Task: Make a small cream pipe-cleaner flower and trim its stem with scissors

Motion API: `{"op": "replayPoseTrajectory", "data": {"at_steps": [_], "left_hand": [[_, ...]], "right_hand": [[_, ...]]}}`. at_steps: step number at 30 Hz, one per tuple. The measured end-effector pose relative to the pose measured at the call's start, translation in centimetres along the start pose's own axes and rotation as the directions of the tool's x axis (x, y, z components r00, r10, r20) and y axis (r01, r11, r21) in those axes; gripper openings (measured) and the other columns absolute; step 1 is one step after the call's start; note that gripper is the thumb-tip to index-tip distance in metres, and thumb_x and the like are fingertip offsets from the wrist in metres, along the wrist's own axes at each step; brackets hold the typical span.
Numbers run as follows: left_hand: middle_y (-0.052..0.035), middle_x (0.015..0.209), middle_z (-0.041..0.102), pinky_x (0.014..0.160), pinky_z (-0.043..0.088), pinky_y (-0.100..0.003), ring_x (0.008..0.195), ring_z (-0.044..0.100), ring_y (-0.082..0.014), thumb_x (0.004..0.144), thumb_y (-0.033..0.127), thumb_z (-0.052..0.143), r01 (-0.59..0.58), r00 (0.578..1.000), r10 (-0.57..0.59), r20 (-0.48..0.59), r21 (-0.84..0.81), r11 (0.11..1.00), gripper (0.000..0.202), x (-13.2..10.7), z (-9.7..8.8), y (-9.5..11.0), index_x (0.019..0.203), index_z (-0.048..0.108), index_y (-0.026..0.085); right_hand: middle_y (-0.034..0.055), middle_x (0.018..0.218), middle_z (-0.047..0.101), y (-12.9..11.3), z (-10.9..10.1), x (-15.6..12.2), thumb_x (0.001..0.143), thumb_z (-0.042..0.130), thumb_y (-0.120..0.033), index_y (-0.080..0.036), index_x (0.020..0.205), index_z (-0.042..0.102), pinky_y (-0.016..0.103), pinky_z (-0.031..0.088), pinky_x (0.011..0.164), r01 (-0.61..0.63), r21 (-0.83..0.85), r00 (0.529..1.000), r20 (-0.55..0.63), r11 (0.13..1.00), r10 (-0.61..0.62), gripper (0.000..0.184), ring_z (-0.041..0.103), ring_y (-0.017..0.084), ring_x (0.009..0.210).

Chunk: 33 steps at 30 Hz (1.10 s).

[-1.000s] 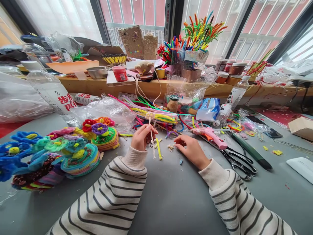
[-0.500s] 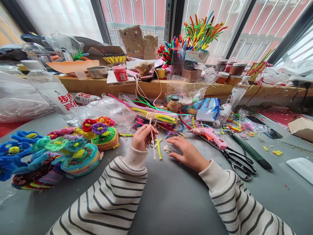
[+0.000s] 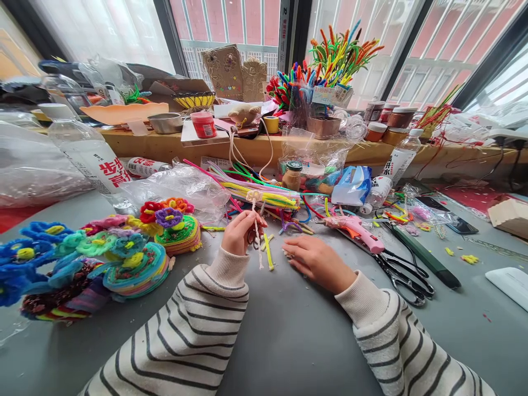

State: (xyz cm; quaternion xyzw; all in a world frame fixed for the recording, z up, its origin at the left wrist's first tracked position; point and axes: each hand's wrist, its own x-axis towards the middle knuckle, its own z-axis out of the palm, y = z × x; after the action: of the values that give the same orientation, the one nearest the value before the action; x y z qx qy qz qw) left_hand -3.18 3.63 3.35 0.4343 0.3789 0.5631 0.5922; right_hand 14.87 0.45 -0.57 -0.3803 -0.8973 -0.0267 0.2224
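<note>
My left hand [image 3: 239,232] is closed in a pinch on a cream pipe cleaner stem [image 3: 260,254], whose top is bent into a small looped flower shape [image 3: 253,196]. Something dark and reddish shows beneath those fingers, too hidden to name. Just right of the stem, a short yellow pipe cleaner [image 3: 269,253] lies on the table. My right hand [image 3: 315,259] rests low on the tabletop, fingers together over a small pale fuzzy piece [image 3: 285,252] that is mostly hidden; only a bit shows at the fingertips.
Pipe cleaner flowers on round bases [image 3: 134,269] stand at left. A bundle of pipe cleaners [image 3: 264,193] lies ahead. To the right are a pink glue gun [image 3: 358,231], black-handled scissors [image 3: 412,283] and a dark green tool [image 3: 429,258]. A water bottle [image 3: 93,151] leans at left.
My right hand has lowered and its spread fingers have come together over the small pale piece, covering it. My left hand keeps the cream stem in nearly the same place.
</note>
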Motion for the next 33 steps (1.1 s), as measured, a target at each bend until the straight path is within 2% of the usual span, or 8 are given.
{"op": "replayPoseTrajectory", "data": {"at_steps": [5,11,18,21,25,28,33], "left_hand": [[0.0013,0.053,0.054,0.042,0.032,-0.019,0.044,0.045,-0.0064,0.06,0.032,0.056,0.014,1.0,-0.014,0.006,-0.023,1.0,0.019,0.1,0.1,0.0,0.055,0.049,0.014],[0.0014,0.053,0.054,0.041,0.032,-0.019,0.043,0.045,-0.0062,0.058,0.032,0.057,0.02,1.0,-0.02,0.007,-0.02,1.0,0.02,0.0,0.1,0.1,0.056,0.049,0.014],[0.0014,0.052,0.053,0.041,0.031,-0.018,0.044,0.045,-0.0061,0.059,0.031,0.056,0.013,1.0,-0.013,0.002,-0.014,1.0,0.019,0.1,0.0,0.0,0.054,0.049,0.015],[0.0011,0.052,0.053,0.041,0.031,-0.018,0.044,0.045,-0.0063,0.059,0.032,0.055,0.014,1.0,-0.014,0.002,-0.006,1.0,0.019,0.1,0.1,0.1,0.054,0.049,0.015],[0.0013,0.053,0.053,0.04,0.029,-0.019,0.043,0.045,-0.0065,0.059,0.034,0.056,0.015,1.0,-0.015,0.003,0.001,1.0,0.021,0.1,0.1,0.1,0.054,0.048,0.015],[0.0014,0.052,0.052,0.038,0.026,-0.019,0.043,0.045,-0.0068,0.058,0.034,0.056,0.018,1.0,-0.018,-0.002,0.005,1.0,0.021,0.1,0.1,0.1,0.055,0.047,0.015],[0.0014,0.053,0.052,0.038,0.026,-0.019,0.043,0.045,-0.007,0.057,0.034,0.057,0.017,1.0,-0.017,0.002,0.006,1.0,0.021,0.1,0.1,0.1,0.055,0.048,0.015]], "right_hand": [[0.0079,0.089,0.063,0.0,0.5,-0.1,0.077,0.051,-0.008,-0.013,0.091,0.062,0.03,0.047,0.068,0.048,-0.116,0.996,0.082,0.992,-0.038,0.019,0.056,0.019,0.079],[0.0056,0.074,0.061,0.0,0.5,-0.1,0.078,0.05,-0.01,-0.014,0.081,0.063,0.024,0.043,0.057,0.04,-0.085,0.995,0.099,0.996,-0.031,0.014,0.054,0.015,0.066],[0.0069,0.077,0.06,-0.1,0.2,-0.2,0.081,0.046,-0.016,-0.013,0.08,0.063,0.024,0.044,0.064,-0.018,0.11,0.998,0.068,0.994,0.01,0.017,0.054,0.015,0.071],[0.0072,0.082,0.06,-0.1,-0.3,-0.3,0.077,0.047,-0.01,-0.013,0.085,0.062,0.025,0.044,0.069,-0.05,0.185,0.995,0.089,0.982,0.034,0.017,0.053,0.016,0.076],[0.0072,0.089,0.059,-0.1,-0.8,-0.4,0.068,0.047,0.0,-0.013,0.095,0.059,0.026,0.044,0.074,-0.062,0.229,0.989,0.148,0.972,0.028,0.032,0.052,0.016,0.081],[0.0075,0.092,0.058,0.1,-0.6,-0.4,0.068,0.047,0.002,-0.015,0.1,0.058,0.026,0.044,0.073,-0.041,0.178,0.984,0.176,0.983,0.009,0.037,0.052,0.016,0.082],[0.0073,0.081,0.059,0.2,0.2,-0.3,0.077,0.048,-0.006,-0.014,0.087,0.062,0.024,0.044,0.063,-0.017,0.009,0.987,0.162,1.0,0.016,0.019,0.053,0.015,0.072]]}}
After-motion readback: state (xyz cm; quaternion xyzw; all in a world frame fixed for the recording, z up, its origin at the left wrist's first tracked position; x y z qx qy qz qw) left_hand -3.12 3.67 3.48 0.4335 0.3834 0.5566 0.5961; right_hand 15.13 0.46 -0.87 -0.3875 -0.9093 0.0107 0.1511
